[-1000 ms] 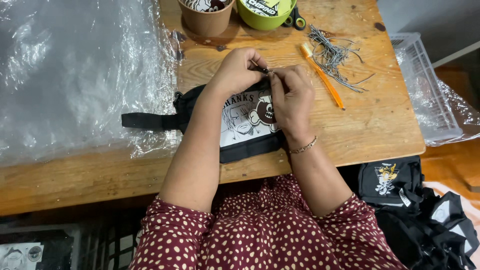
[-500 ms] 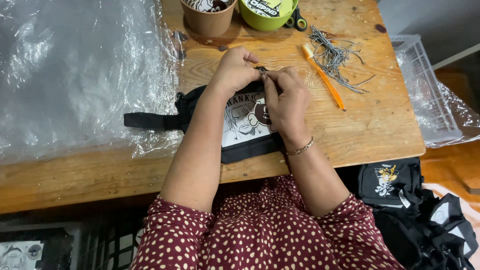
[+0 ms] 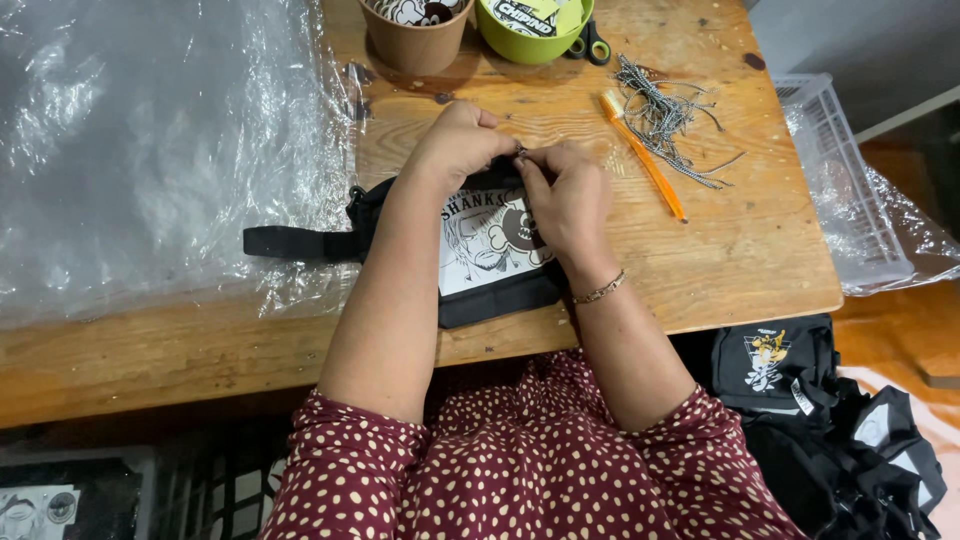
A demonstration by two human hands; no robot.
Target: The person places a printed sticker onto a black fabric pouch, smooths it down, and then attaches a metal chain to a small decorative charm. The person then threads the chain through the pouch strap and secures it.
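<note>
directly under both hands (image 3: pixel 520 175), black pouch (image 3: pixel 490 270)

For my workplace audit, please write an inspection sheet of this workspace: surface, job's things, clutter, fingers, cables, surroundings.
Surface: worn wooden table, left part covered by crinkled clear plastic sheet.
Job's things: small black fabric pouch with a cartoon print panel, flat on the table, its black strap reaching left.
Clutter: brown paper cup, green bowl, scissors handles, orange-handled tool, pile of thin grey cords.
Fingers: left hand and right hand pinch something small at the pouch's top edge; it is too small to identify.
Cables: nothing seen.
Surroundings: white plastic crate at right, more black pouches below.
</note>
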